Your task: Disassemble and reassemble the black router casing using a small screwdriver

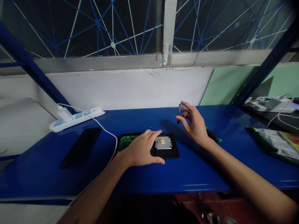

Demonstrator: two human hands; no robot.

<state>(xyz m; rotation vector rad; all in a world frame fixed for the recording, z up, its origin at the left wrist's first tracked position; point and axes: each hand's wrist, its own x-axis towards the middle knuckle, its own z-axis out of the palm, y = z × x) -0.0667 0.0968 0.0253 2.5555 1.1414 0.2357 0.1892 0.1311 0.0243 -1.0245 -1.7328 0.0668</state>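
A flat black device casing [176, 154] lies on the blue table with its inside exposed. Its left part shows a green circuit board [126, 141]; on the right is a silver metal plate [167, 144] with a small yellowish square [163, 141] on it. My left hand [143, 149] is spread over the middle of the casing, thumb and fingers apart, hiding part of the board. Raised to the right of the casing, my right hand [193, 123] has a small clear plastic piece [180, 109] at its curled fingers. A green-handled tool [213, 134] lies behind my right wrist, partly hidden.
A black flat panel [80, 147] rests at the left. Behind it stands a white power strip [77, 119] with a plugged-in charger [64, 113]. A white cable [109, 132] runs past the casing's left edge. Plastic packets [275, 141] lie at the right.
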